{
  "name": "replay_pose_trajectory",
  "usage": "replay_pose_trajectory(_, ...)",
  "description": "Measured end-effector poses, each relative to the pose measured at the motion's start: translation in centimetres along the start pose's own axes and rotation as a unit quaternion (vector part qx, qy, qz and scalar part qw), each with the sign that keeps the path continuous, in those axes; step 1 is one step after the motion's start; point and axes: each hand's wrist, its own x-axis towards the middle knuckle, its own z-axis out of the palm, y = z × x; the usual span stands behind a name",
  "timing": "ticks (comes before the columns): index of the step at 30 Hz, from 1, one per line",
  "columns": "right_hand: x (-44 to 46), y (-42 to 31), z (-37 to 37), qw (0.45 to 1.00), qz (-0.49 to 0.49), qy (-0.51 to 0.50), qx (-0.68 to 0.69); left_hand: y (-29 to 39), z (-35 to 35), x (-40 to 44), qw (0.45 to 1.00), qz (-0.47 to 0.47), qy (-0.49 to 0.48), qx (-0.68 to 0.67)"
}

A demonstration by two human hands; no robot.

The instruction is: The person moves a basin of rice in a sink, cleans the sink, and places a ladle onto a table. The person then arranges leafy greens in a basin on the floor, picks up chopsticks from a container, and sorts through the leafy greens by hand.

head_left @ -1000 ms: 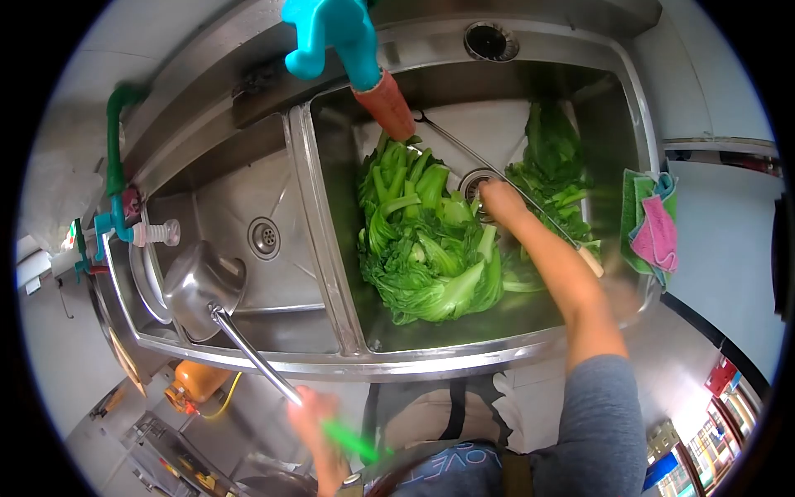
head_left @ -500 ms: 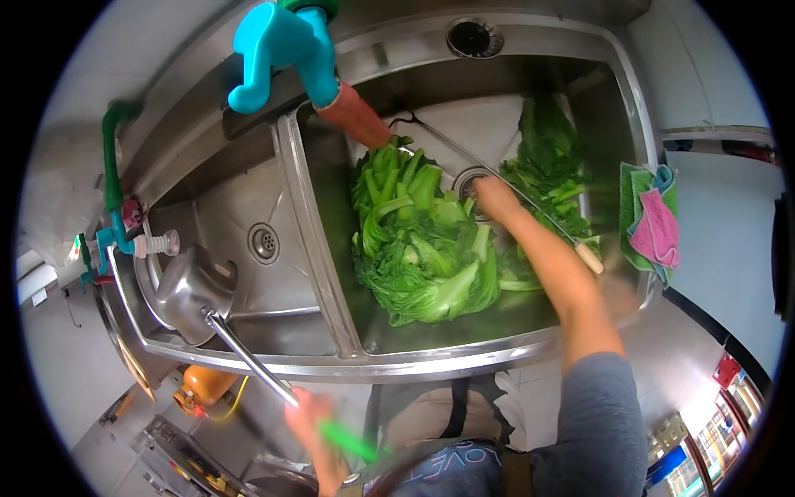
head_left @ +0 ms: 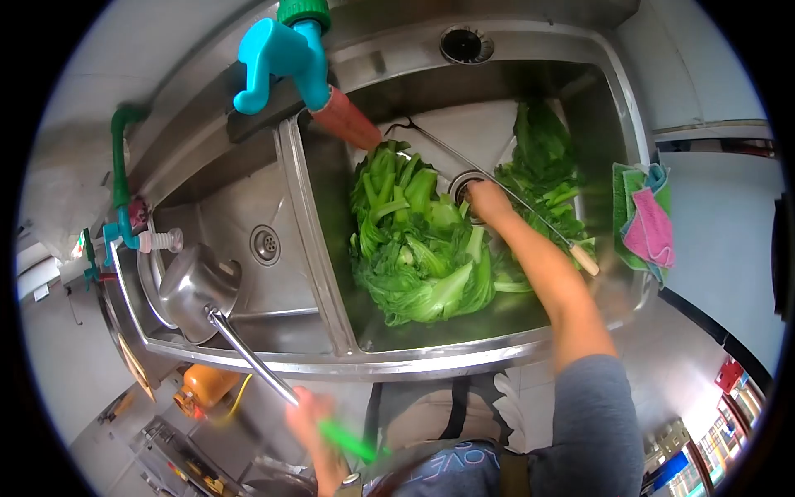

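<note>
Near nine o'clock, that steel pot (head_left: 189, 291) looks stiff, bowl-heavy, best held by the handle (head_left: 252, 359) the left hand (head_left: 306, 412) grips, can't tell if the right hand (head_left: 489, 202) at the two-o'clock drain (head_left: 459, 183) holds anything.

Pink and green cloths (head_left: 646, 225), orange cylinder (head_left: 205, 384), yellow hose (head_left: 241, 397)

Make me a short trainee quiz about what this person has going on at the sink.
1. What does the left hand hold? a) pink cloth b) long-handled metal dipper c) turquoise tap
2. True or false: the leafy greens lie in the left basin.
3. Fill in: the right hand is at the ____ of the right basin.

Key: 1 b; 2 false, the leafy greens lie in the right basin; 3 drain.
</note>
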Motion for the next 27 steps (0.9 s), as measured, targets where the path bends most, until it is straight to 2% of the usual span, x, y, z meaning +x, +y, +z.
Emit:
replay_pose_trajectory(15, 0.5, 0.2, 0.4, 0.996, 0.038, 0.046, 0.06, -0.7, -0.7, 1.2, 0.999, 0.002, -0.029, -0.015)
replay_pose_trajectory(18, 0.5, 0.5, 0.9, 0.999, 0.04, 0.008, 0.036, -0.5, -0.8, 1.5, 0.999, 0.0, -0.039, -0.017)
replay_pose_trajectory(21, -1.1, -0.2, 0.4, 0.994, 0.091, 0.039, 0.053, -0.4, -0.6, 1.7, 0.999, 0.002, -0.035, -0.014)
replay_pose_trajectory(24, -1.7, -0.7, 0.3, 0.987, 0.069, 0.076, 0.125, -0.4, -0.7, 1.7, 0.999, -0.004, -0.042, -0.006)
replay_pose_trajectory(27, -0.8, -0.6, 0.6, 0.988, 0.089, 0.065, 0.108, -0.5, -0.5, 1.8, 0.999, -0.005, -0.035, -0.005)
